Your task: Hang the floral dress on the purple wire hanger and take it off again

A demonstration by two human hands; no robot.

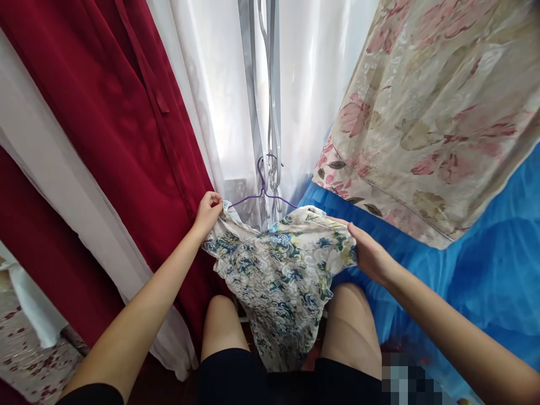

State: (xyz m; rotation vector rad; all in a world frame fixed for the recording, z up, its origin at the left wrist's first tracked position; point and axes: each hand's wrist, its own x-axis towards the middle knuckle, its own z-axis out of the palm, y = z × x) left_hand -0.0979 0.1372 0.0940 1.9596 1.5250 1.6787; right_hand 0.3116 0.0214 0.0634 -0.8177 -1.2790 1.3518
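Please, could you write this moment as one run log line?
left hand: pinches floral garment at one shoulder | right hand: holds opposite shoulder side | purple hanger: ends hidden at garment's shoulders

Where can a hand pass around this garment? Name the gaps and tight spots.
Above the purple hanger, before the white curtain, one gap lies between the left fingers and gray straps; another, between the straps and pink-flowered cloth. Depth is unclear. Crowded: around the hook, by the straps, and between the knees, where the patterned garment hangs.
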